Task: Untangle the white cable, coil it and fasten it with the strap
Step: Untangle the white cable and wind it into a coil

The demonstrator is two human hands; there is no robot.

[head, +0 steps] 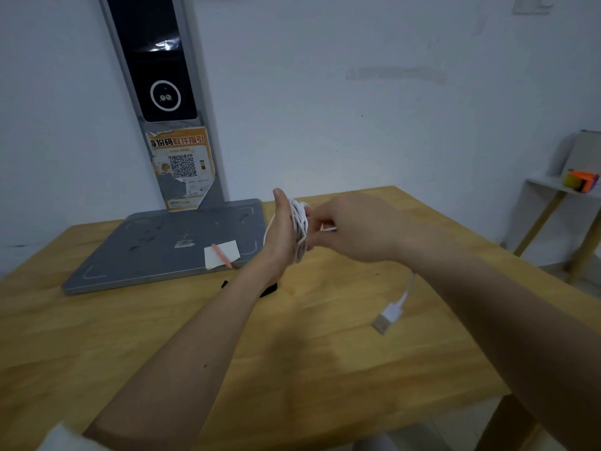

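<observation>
The left hand [282,232] stands upright with flat, stiff fingers, serving as a former: the white cable [300,222] is wound around its palm in a thick bundle of loops. The right hand [351,227], just beside it, pinches the running strand between thumb and fingertips. The free tail hangs below the right wrist, ending in a USB plug [387,317] near the wooden desk [292,353]. To wind well, each turn should probably lie snug against the last, under even, light tension. The cable looks thin, smooth and springy, likely to unwind if released. A dark strap [268,289] lies on the desk beneath the left wrist, partly hidden.
</observation>
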